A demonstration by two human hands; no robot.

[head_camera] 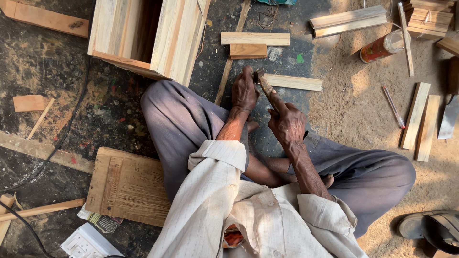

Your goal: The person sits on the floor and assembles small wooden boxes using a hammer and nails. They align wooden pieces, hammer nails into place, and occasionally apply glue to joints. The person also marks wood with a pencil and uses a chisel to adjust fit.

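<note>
I see the right hand (pixel 287 125) clamped on a hammer (pixel 264 86) handle, head over the floor beside a wood strip (pixel 292 82). The left hand (pixel 245 91) is pinched closed just beside the hammer head; I cannot tell what it holds.

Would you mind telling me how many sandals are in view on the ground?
1: a sandal lies on the sawdust at the lower right, beside the person's knee, partly cut off by the frame edge. A second may be hidden outside the view.
</note>
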